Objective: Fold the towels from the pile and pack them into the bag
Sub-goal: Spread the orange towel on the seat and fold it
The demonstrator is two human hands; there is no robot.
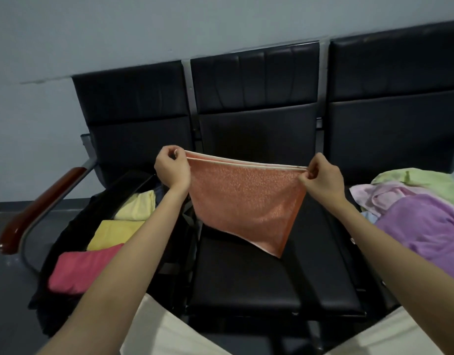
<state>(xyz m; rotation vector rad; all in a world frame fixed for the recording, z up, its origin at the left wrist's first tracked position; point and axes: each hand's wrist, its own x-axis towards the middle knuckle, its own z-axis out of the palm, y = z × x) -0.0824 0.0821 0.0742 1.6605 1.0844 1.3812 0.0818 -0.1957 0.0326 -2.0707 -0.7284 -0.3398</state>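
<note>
Orange towel (pixel 246 198): doubled over, held in the air above the middle seat (pixel 246 278) of a row of black chairs, top edges level, lower corner hanging toward 5 o'clock.
Left hand (pixel 172 168): at 10 o'clock of the towel, grip pinching its upper left corner between thumb and curled fingers.
Right hand (pixel 322 176): at 2 o'clock of the towel, grip pinching its upper right corner likewise.
Black bag (pixel 67 237): open on the left seat, at 8 o'clock. Contents, folded: pale yellow towel (pixel 139 207) at the far end, yellow towel (pixel 113 233) in the middle, pink-red towel (pixel 80 271) nearest.
Pile (pixel 420 213): loose on the right seat, at 3 o'clock; purple towel (pixel 425 226) on top, pink and light green beneath and behind.
Wooden armrest (pixel 39 206): at 9 o'clock, beside the bag.
</note>
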